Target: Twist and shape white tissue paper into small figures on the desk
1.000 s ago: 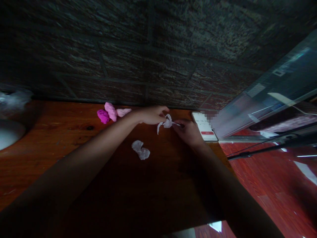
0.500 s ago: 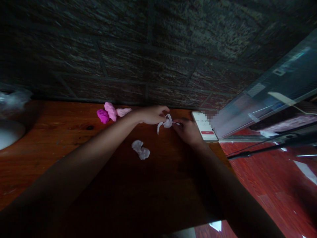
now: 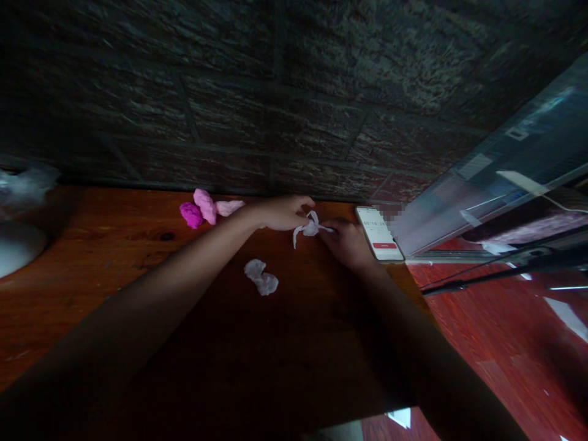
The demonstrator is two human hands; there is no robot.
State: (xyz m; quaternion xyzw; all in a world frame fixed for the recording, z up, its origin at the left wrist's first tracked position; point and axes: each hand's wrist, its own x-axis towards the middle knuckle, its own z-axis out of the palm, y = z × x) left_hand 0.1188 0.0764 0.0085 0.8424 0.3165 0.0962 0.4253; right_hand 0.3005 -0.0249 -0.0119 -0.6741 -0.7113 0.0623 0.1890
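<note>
Between my hands is a small white piece (image 3: 310,228) with thin, curling strips sticking out, soft like clay or crumpled paper. The fingers of my left hand (image 3: 288,212) are closed at its upper left side, partly hiding where they touch it. My right hand (image 3: 345,242) pinches a thin strip at the piece's right end between thumb and fingertip. Nearer to me, a loose white crumpled lump (image 3: 261,278) lies on the wooden table (image 3: 138,245). Left of my left wrist sit a magenta lump (image 3: 191,215), a pink lump (image 3: 205,206) and a paler pink lump (image 3: 228,208).
A phone (image 3: 380,236) with a lit screen lies just right of my right hand. The dark brick wall (image 3: 229,110) rises behind the table. At the far left are a clear plastic bag (image 3: 30,187) and a rounded white object (image 3: 18,248).
The strip pinched by my right hand shows slightly more, and the white piece has shifted a little. My left hand stays in nearly the same place.
</note>
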